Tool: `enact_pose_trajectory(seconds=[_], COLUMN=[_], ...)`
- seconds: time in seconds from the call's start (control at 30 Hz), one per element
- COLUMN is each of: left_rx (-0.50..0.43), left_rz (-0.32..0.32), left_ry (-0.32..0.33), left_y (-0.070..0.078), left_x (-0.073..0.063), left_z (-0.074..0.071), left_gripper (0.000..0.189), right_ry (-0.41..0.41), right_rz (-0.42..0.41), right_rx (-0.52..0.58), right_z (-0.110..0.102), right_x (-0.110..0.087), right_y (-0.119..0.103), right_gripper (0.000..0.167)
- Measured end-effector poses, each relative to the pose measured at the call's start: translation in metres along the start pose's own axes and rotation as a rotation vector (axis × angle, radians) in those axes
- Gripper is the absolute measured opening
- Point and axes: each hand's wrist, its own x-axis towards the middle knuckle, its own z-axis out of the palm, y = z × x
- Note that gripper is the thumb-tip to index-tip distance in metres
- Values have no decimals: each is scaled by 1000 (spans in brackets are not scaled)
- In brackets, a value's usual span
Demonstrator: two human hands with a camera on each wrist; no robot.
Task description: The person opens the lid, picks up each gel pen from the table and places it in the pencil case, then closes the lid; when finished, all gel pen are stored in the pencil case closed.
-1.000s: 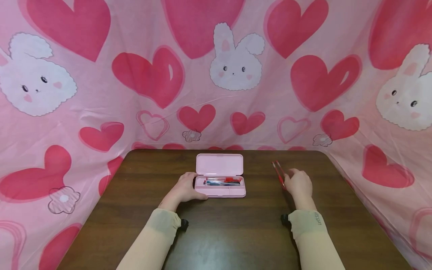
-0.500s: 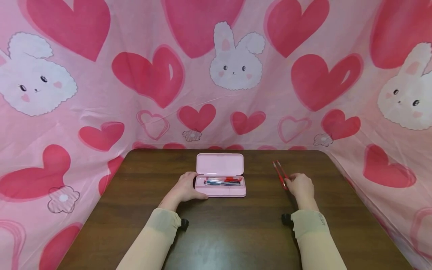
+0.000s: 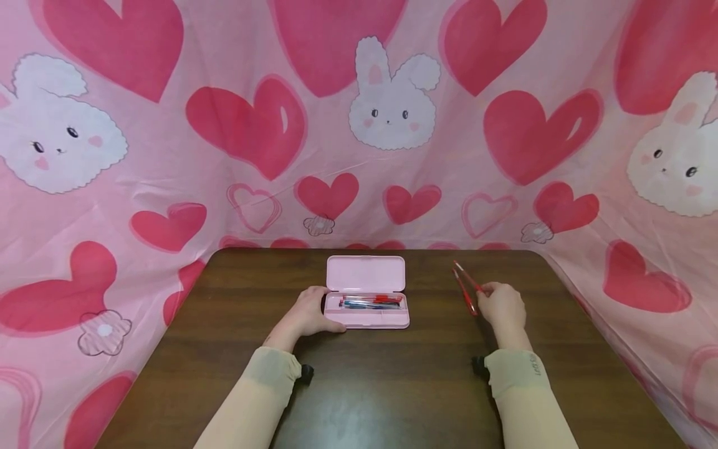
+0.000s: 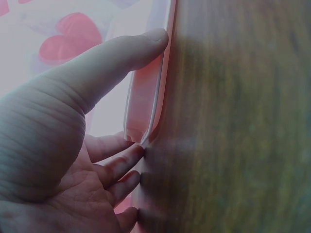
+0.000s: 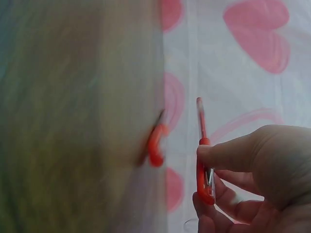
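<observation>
A pink pencil case [image 3: 367, 324] lies with its lid [image 3: 365, 273] folded back, and several pens [image 3: 370, 302] are in its long compartment. My left hand [image 3: 307, 312] grips the case's left end. In the left wrist view the thumb [image 4: 131, 53] presses the front side while the other fingers reach behind the end. Over to the right, my right hand [image 3: 505, 312] pinches a red pen [image 5: 200, 167] between thumb and fingers, apart from the table in the right wrist view. A second red pen [image 3: 464, 292] lies on the table just left of it.
The brown wooden table [image 3: 370, 380] has rounded far corners. A pink cloth [image 3: 392, 168] with hearts and rabbits hangs behind the table and along both sides.
My right hand has moved slightly right and lifted one red pen, which now slants away from the other. Left hand and pencil case stay where they were.
</observation>
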Motion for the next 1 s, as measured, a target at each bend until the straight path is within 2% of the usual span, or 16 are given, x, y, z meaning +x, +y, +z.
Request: enact_pose_trajectory(seconds=[0.13,0.37,0.5,0.67,0.8,1.0], left_rx=[0,1,-4,2,3,5], left_rz=[3,3,2,0,0,-5], left_ry=[-1,3,1,-2,-2,-4], left_y=[0,-1,-1,-1,1,2], left_x=[0,0,0,1,0,-1], left_z=[0,1,0,-1,-2,-1], left_gripper=[106,107,108,108,107,107], right_ry=[16,73,84,53,11,-79], right_rz=[-55,-265,-353,-429,-495,-529], right_rx=[15,19,28,15,-36,-102], right_z=[-3,2,5,12,27,54], right_x=[-3,-7,-13,-24,-32,-41], right_y=[-17,-57,-86,-124,-150,-173], right_gripper=[34,25,21,20,19,15])
